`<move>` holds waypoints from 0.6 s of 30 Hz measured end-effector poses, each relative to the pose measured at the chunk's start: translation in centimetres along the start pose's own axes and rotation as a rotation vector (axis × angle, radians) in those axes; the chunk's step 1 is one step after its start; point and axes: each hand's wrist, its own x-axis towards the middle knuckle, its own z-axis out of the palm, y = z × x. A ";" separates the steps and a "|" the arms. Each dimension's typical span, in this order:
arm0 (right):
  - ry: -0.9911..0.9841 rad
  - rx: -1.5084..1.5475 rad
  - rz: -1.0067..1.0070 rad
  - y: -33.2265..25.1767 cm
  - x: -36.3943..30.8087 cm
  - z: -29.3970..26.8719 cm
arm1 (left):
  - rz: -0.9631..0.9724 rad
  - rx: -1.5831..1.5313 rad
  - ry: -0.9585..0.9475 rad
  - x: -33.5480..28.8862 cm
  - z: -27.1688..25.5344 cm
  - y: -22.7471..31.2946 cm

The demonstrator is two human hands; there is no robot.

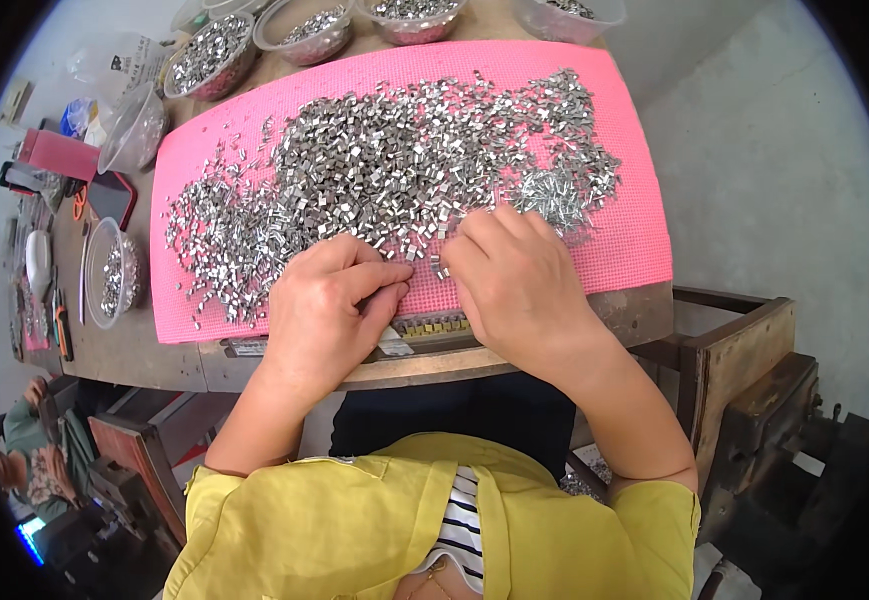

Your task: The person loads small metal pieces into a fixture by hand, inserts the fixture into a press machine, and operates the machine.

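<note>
A broad heap of small shiny metal pieces (354,150) covers much of a pink textured mat (619,260). At the heap's near edge my left hand (322,305) is closed, thumb and index finger pressed together; whatever lies between them is too small to make out. My right hand (519,285) rests just across from it, fingers curled down over the mat, their tips partly hidden. A few loose metal pieces (438,266) lie between the hands. Below them, along the table's front edge, runs a strip with a row of brass-coloured blocks (432,326), partly covered by my hands. Thin silvery pins (552,197) form a separate pile beyond my right hand.
Clear plastic tubs of metal pieces (211,55) line the back, and another tub (112,275) stands left of the mat. Pliers (62,325), a phone (112,198) and a pink box (58,154) lie further left. A wooden frame (744,350) stands right. Another person (39,440) sits lower left.
</note>
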 end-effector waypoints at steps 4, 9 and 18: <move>0.025 -0.030 -0.033 0.2 -0.4 -0.1 | -0.031 -0.025 0.017 -0.2 0.0 0.3; 0.006 0.019 -0.102 0.7 -0.6 -0.4 | -0.030 -0.042 0.030 -0.3 0.1 0.1; 0.049 -0.142 -0.238 1.1 2.1 0.1 | -0.011 0.048 0.048 0.1 0.1 0.4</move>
